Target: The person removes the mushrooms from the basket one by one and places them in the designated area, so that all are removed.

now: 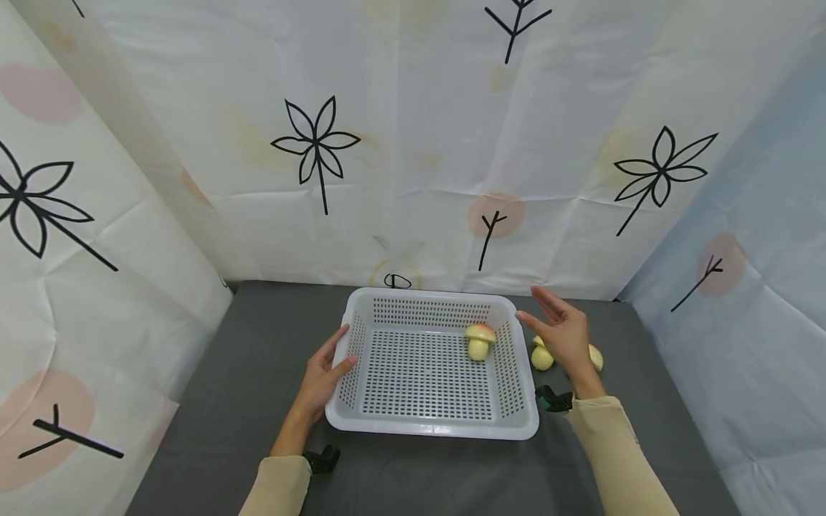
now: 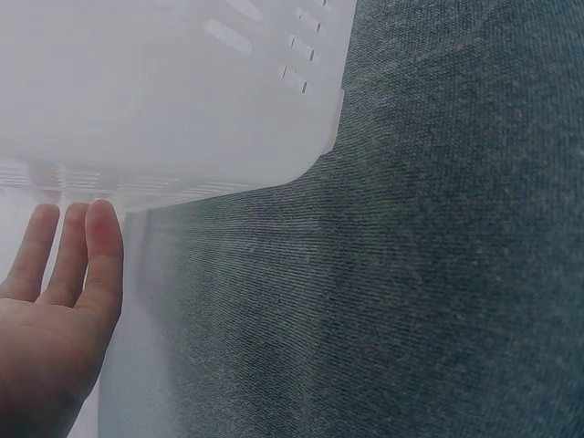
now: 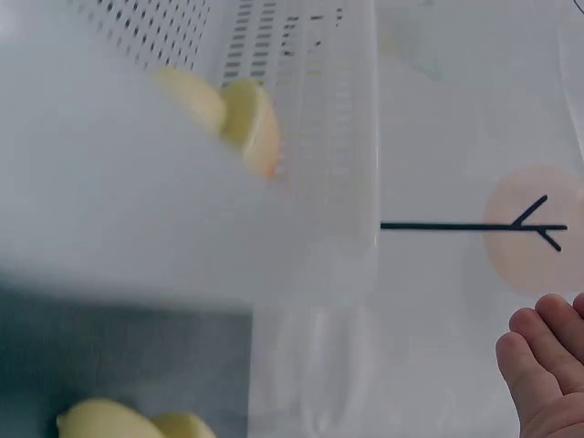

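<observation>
From the head camera, a white perforated plastic basket (image 1: 431, 362) sits on the dark grey felt-covered table (image 1: 245, 373), its long axis running left to right between the two hands. The left hand (image 1: 325, 378) rests on the basket's left rim, thumb hooked over the edge and fingers along the outer wall. The right hand (image 1: 563, 335) hovers just off the right rim, fingers straight and spread, holding nothing. A toy mushroom with a reddish cap (image 1: 480, 340) lies inside the basket near its right wall; two pale yellow toy mushrooms (image 1: 542, 356) lie on the table outside, partly behind the right hand — the nearer hand to them.

The left wrist view shows straight fingers (image 2: 102, 242) beneath the basket's corner (image 2: 228, 109).

The right wrist view is blurred — relaxed fingertips (image 3: 538, 351) stand apart from the basket wall (image 3: 338, 137).
</observation>
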Available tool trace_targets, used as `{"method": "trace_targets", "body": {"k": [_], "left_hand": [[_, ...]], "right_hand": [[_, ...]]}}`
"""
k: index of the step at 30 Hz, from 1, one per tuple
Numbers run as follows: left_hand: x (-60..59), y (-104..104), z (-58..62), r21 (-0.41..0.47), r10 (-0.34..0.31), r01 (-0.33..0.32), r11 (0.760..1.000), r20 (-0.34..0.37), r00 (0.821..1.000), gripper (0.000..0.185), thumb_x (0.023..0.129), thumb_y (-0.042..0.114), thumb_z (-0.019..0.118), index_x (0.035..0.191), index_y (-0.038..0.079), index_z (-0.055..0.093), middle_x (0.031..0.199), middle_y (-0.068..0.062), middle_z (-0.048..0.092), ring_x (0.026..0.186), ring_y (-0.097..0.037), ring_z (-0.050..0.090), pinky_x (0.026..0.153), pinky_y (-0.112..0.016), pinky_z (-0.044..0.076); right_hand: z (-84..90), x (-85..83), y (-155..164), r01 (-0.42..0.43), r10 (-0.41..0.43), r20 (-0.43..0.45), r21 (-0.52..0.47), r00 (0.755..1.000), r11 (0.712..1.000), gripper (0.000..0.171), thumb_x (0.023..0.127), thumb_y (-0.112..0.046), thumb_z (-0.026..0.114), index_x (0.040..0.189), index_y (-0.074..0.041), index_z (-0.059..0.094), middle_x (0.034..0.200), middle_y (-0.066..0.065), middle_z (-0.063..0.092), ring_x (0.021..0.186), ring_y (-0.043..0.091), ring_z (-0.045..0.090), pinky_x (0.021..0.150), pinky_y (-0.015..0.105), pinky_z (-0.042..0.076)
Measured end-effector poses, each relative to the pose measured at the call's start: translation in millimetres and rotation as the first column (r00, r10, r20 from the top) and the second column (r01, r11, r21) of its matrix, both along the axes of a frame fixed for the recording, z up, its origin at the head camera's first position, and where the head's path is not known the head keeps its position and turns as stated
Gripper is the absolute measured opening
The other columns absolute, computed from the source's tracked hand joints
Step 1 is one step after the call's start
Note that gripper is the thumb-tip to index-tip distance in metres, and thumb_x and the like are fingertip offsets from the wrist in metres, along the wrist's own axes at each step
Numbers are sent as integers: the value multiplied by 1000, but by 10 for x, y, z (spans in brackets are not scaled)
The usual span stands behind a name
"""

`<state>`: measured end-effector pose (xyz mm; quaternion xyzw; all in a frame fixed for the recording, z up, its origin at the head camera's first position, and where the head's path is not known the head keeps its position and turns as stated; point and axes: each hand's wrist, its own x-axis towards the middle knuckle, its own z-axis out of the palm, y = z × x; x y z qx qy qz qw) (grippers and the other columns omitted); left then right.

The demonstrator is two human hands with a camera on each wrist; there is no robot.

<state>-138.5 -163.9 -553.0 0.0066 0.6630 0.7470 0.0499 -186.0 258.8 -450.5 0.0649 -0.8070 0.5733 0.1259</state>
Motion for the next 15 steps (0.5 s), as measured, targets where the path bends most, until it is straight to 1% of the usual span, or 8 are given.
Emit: {"method": "trace_targets", "body": {"k": [3, 5, 7, 9, 12, 15], "left_hand": [[5, 3, 6, 20, -1, 1, 1000, -2, 1000, 69, 99, 6, 65, 159, 21, 35, 158, -14, 39, 133, -46, 47, 95, -60, 48], [7, 4, 8, 26, -1, 1, 1000, -6, 1000, 69, 99, 6, 65, 159, 21, 35, 158, -13, 39, 133, -45, 47, 95, -61, 48], [7, 3, 5, 23, -3, 3, 1000, -10, 1000, 69, 99, 6, 64, 160, 20, 35, 158, -14, 38, 133, -46, 47, 95, -60, 48], [7, 2, 4, 23, -3, 3, 1000, -14, 1000, 69, 100, 6, 64, 160, 20, 34, 158, -14, 39, 132, -46, 47, 94, -60, 49], [6, 0, -2, 21, -6, 6, 1000, -19, 1000, 69, 100, 6, 64, 160, 19, 34, 157, -16, 39, 132, -47, 47, 94, -60, 49], [10, -1, 4, 27, -6, 7, 1000, -22, 1000, 68, 100, 5, 64, 160, 20, 35, 156, -16, 40, 133, -46, 46, 94, -60, 49]], "right_hand": [[-13, -22, -123, -27, 27, 5, -20, 1000, 999, 65, 87, -4, 80, 145, 5, 51, 148, 21, 51, 138, 37, 46, 106, 27, 42], [-32, -32, -208, -40, 40, 13, -26, 999, 999, 66, 87, -6, 81, 145, 5, 50, 148, 21, 50, 138, 36, 46, 109, 36, 40], [-68, -47, -287, -60, 61, 26, -43, 998, 997, 67, 87, -6, 81, 145, 6, 50, 148, 22, 50, 139, 36, 46, 111, 41, 38], [-115, -64, -359, -80, 82, 38, -67, 996, 995, 67, 87, -5, 81, 145, 7, 49, 148, 23, 50, 139, 37, 46, 112, 43, 37], [-181, -86, -448, -100, 107, 77, -82, 991, 992, 68, 87, -3, 80, 146, 8, 47, 149, 25, 48, 140, 38, 44, 112, 43, 36], [-132, -48, -559, -113, 121, 117, -70, 986, 991, 67, 89, -2, 77, 146, 10, 45, 150, 27, 45, 141, 40, 41, 113, 46, 35]]}}
